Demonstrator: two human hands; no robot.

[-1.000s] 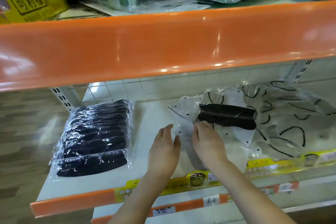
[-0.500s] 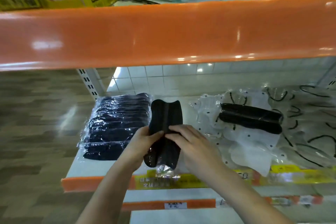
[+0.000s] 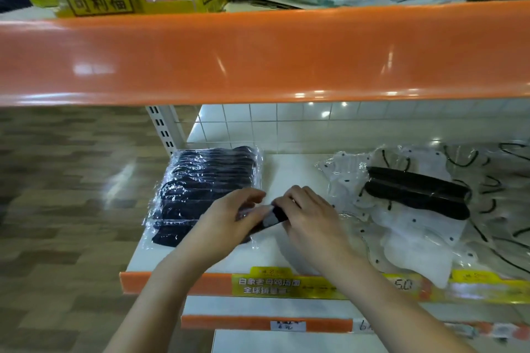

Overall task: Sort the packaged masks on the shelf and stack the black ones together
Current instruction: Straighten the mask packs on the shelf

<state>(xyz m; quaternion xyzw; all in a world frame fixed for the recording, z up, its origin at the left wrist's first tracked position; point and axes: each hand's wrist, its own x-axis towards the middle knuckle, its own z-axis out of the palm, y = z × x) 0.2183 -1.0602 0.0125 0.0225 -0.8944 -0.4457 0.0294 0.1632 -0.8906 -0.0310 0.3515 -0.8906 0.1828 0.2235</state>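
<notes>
On white shelf (image 3: 292, 169), left: stack of black masks (image 3: 206, 189). Both hands at its right edge, left hand (image 3: 229, 218) and right hand (image 3: 309, 215) pinching one packaged black mask (image 3: 275, 213). Another black mask (image 3: 415, 195) atop white dotted masks (image 3: 401, 226), right side.

The stack of black masks (image 3: 206, 189) is matt dark cloth under crinkly, shiny clear plastic film. The packaged mask (image 3: 272, 213) I pinch between my hands shows the same glossy wrap over black fabric. The shelf (image 3: 289, 172) is smooth white, its orange lip (image 3: 258, 57) above glossy and mirror-like. The white dotted masks (image 3: 407, 241) look soft and matt inside clear film. The price strip (image 3: 266, 285) is shiny yellow plastic.
</notes>
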